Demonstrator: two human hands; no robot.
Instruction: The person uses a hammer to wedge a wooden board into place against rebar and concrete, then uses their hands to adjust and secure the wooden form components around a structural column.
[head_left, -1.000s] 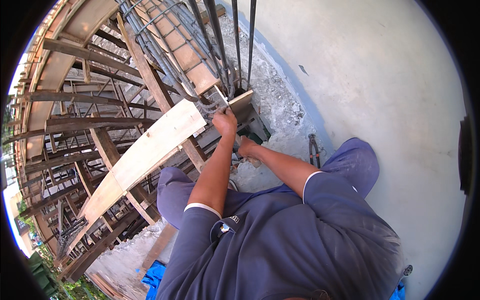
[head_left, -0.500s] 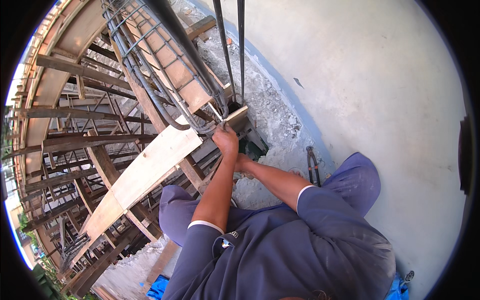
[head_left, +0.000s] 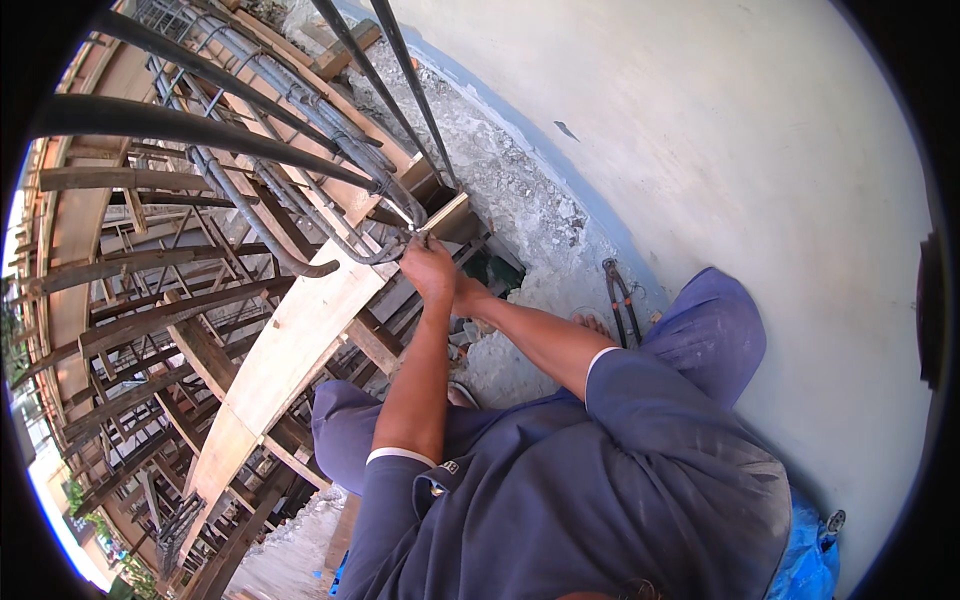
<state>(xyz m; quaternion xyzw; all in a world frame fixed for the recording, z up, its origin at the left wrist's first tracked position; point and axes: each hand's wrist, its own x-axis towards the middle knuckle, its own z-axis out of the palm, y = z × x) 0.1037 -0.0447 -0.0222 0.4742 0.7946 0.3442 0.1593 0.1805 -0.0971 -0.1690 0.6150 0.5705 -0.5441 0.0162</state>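
My left hand (head_left: pixel 428 266) is closed, its fingertips at the hooked ends of the steel rebar (head_left: pixel 375 256). What it pinches there is too small to make out. My right hand (head_left: pixel 468 294) sits just below, partly behind my left wrist, with its fingers hidden. Tied bars of the rebar cage (head_left: pixel 270 75) run up to the far left, over plywood formwork. Another hooked bar (head_left: pixel 280 256) ends in free air over a pale plywood board (head_left: pixel 290 325). Two thick dark bars (head_left: pixel 240 140) cross toward my hands from the upper left.
Pincers with orange-marked handles (head_left: pixel 623 302) lie on the rubble ledge (head_left: pixel 540 230) near my right knee. A smooth wall (head_left: pixel 760 180) rises on the right. Timber scaffolding (head_left: pixel 150 290) drops away on the left. A blue plastic bag (head_left: pixel 805 560) is at the lower right.
The view has shifted, so the hands and ledge appear slightly further left. The dark bars now slant in from the left, and the hooked bars look more spread. Both hands stay at the rebar ends.
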